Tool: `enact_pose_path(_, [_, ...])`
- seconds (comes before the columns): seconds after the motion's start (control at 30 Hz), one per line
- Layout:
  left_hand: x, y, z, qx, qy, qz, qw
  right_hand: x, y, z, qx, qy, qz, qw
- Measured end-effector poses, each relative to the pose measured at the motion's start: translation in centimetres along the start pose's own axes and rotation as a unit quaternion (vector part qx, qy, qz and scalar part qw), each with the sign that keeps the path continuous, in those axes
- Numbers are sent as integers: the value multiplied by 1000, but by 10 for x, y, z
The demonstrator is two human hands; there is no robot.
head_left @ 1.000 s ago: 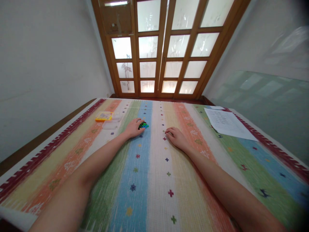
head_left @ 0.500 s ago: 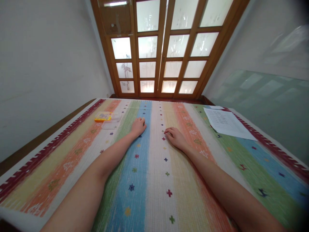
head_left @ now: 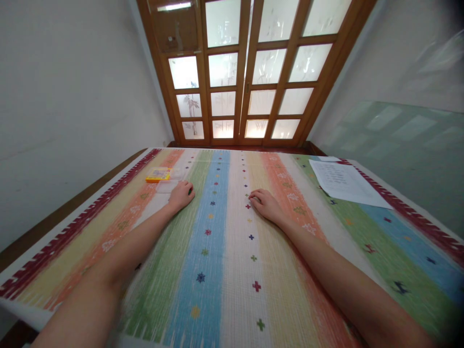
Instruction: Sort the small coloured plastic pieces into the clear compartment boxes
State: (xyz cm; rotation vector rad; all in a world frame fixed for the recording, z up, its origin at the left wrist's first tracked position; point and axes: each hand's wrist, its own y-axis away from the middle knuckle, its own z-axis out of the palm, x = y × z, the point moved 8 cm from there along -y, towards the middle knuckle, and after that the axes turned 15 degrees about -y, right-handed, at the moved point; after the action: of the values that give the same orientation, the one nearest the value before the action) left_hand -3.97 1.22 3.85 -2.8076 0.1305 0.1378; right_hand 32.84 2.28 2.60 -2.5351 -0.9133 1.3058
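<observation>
My left hand (head_left: 181, 195) rests on the striped tablecloth (head_left: 213, 241), just right of a clear plastic case (head_left: 167, 186). Its fingers are curled in, and whatever they may hold is hidden. Beside that clear case, a little to the left, lies a yellow box with a transparent top (head_left: 157, 176); small contents show through but are too blurred to name. My right hand (head_left: 267, 205) lies near the middle of the cloth with its fingers loosely bent. Nothing shows in it, and no object is close to it.
Printed paper sheets (head_left: 346, 183) lie at the right side of the table. Behind the table stand wooden doors with frosted panes (head_left: 261, 101). A pale glass panel (head_left: 406, 150) leans along the right wall, and a plain wall (head_left: 72, 87) runs on the left.
My left hand has moved left, from the blue stripe to beside the clear case. My right hand stays in place. The view has shifted slightly.
</observation>
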Motion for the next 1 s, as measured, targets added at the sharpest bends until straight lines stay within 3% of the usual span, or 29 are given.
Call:
enact_pose_path(0.17, [-12, 23, -4, -10, 23, 20, 999, 1, 0, 0, 0, 4, 1, 1000])
enact_pose_path(0.3, [-19, 33, -9, 19, 33, 10, 999, 2, 0, 0, 3, 5, -2, 1000])
enact_pose_path(0.4, [-21, 32, -8, 36, 39, 11, 999, 2, 0, 0, 5, 5, -3, 1000])
enact_pose_path(0.63, [-23, 31, 1, -6, 81, 32, 996, 5, 0, 0, 6, 0, 1, 1000])
enact_pose_path(0.73, [-23, 33, 0, 3, 86, 48, 995, 4, 0, 0, 7, 2, 0, 1000])
enact_pose_path(0.9, [-34, 29, 7, 24, 72, 5, 997, -1, 0, -1, 7, 2, -7, 1000])
enact_pose_path(1.0, [-34, 27, 13, 12, 86, 20, 996, -1, 0, -1, 3, 3, -6, 1000])
